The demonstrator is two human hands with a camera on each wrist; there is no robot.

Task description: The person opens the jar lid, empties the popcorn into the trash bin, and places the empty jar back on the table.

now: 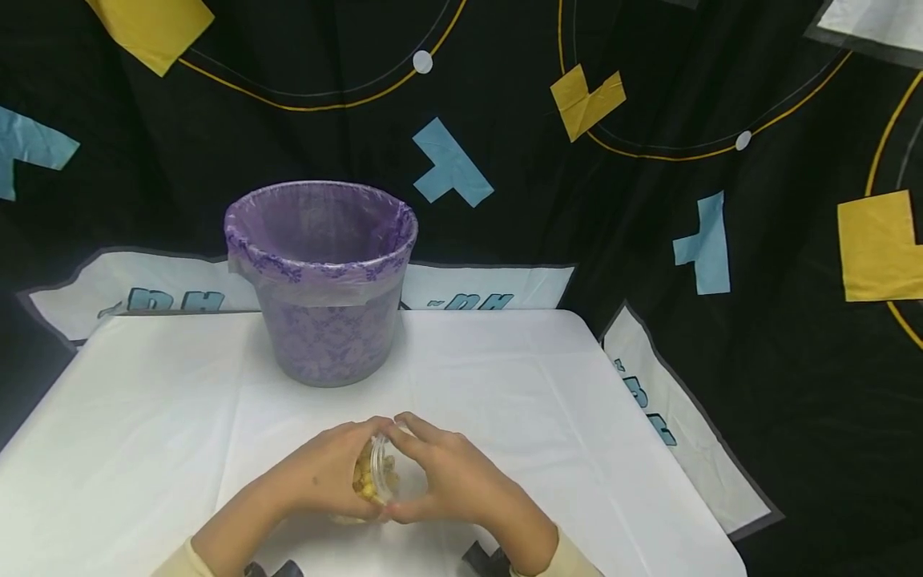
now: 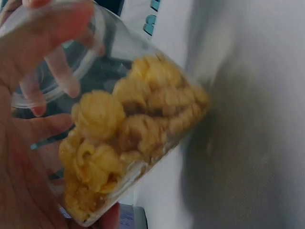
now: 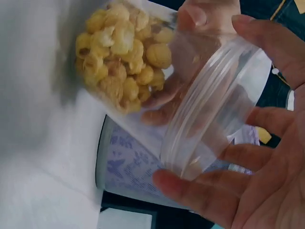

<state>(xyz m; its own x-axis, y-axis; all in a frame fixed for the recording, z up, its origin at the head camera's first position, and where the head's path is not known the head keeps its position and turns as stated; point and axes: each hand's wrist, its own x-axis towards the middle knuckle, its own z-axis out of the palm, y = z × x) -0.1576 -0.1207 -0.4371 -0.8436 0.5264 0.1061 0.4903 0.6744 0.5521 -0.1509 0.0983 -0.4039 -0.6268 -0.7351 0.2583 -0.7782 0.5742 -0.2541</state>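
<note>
A clear plastic jar (image 1: pixel 366 474) partly filled with golden popcorn (image 3: pixel 121 59) is tilted low over the table, between both hands. My left hand (image 1: pixel 335 469) grips the body of the jar, its thumb across the near side in the left wrist view. At the other end, my right hand (image 1: pixel 461 477) holds the clear round lid (image 3: pixel 209 107) with spread, bent fingers around its edge. In the right wrist view, the popcorn lies toward the base of the jar, and the part near the lid holds none.
Behind the hands, a purple bin (image 1: pixel 328 344) with a thin liner folded over its rim stands on the white-covered table (image 1: pixel 519 385). A black cloth (image 1: pixel 505 232) with yellow and blue shapes hangs beyond the table's far and right edges.
</note>
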